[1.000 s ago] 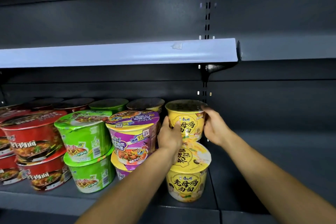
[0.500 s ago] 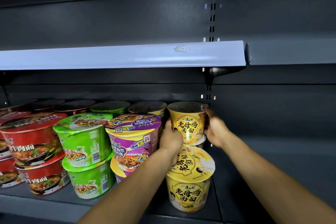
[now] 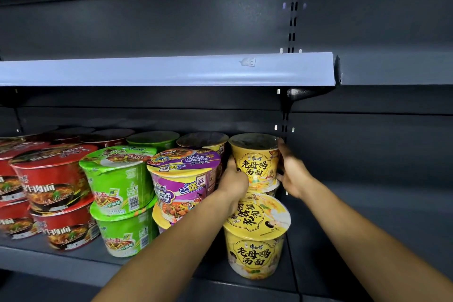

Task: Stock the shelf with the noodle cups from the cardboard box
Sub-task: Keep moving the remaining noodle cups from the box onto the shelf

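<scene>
Both hands are on the upper yellow noodle cup at the back of the shelf, the left hand curled around its left side and the right hand wrapped around its right, and it sits upright on another cup. Just in front stands a second yellow cup, with purple cups, green cups and red cups stacked to the left.

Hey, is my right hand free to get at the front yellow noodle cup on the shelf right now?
Probably not at once: the right hand and left hand both grip the rear yellow cup. The front yellow cup itself sits unobstructed below the right forearm.
</scene>
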Available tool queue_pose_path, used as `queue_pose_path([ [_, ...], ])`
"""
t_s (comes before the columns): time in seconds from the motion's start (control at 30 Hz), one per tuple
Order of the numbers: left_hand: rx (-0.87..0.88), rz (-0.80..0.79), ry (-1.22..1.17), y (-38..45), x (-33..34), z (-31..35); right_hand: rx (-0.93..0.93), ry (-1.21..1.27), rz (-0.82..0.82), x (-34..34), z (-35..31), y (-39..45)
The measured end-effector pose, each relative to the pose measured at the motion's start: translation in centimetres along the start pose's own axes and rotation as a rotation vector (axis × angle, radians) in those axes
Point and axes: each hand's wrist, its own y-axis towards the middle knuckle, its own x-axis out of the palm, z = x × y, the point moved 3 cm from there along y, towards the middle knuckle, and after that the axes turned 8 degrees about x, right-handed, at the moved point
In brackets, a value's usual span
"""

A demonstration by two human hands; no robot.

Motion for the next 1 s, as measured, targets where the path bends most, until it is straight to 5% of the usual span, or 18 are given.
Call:
queue_pose_path([
  [0.73,-0.005,0.0,0.247,-2.1,0.0,1.5,-0.021,-0.091,0.135,-0.4,-0.2,-1.5],
  [1.0,0.134,-0.16,0.262,-7.5,-1.2,4.1,-0.135,-0.066,0.529,-1.3,-0.1,-4.8],
])
